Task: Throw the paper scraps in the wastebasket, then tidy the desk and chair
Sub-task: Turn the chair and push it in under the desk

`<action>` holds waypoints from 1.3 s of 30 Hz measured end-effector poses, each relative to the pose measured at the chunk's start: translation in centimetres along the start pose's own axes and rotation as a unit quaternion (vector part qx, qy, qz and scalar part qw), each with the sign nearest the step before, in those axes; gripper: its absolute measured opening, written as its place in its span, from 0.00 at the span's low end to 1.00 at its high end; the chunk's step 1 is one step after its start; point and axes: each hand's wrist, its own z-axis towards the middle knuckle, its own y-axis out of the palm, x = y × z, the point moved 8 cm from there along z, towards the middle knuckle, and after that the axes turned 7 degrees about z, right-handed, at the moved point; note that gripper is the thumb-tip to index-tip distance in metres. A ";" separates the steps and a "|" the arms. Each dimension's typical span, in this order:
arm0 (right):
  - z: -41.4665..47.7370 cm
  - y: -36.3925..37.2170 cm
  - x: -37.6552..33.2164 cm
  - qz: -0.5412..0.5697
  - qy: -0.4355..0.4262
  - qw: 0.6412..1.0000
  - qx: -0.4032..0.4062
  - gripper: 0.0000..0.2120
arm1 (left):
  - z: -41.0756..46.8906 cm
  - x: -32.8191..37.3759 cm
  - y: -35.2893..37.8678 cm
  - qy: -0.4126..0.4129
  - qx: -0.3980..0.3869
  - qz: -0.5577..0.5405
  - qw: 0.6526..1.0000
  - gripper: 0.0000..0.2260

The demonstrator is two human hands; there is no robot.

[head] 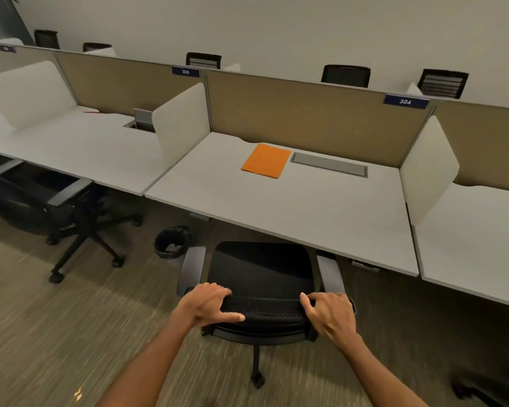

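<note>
Left hand [209, 304] and right hand [329, 314] gripped the backrest of the office chair [262, 268], not yet tucked under the desk [306, 212], orange folder [265, 160] lying at twelve o'clock, wastebasket [172, 242] at ten o'clock apparently holding paper.

Lies wide open across the front of the desk [276, 207], hemmed at the sides by the left divider [182, 118] and right divider [428, 168], with only an orange folder [265, 161] near the back panel. Closes off below, where the chair [262, 268] fills the gap at the desk edge. Opens again on carpet around the wastebasket [172, 242], just beside the chair's left armrest.
</note>
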 end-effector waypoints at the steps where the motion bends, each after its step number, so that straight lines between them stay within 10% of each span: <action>1: 0.4 0.1 -0.5 0.001 0.007 1.000 0.000 0.34 | 0.4 -0.8 -0.1 0.008 -0.001 0.003 1.000 0.48; 39: 14.5 2.5 -11.9 0.038 0.157 0.986 0.046 0.32 | 14.9 -20.4 -4.1 0.171 0.029 0.042 0.984 0.38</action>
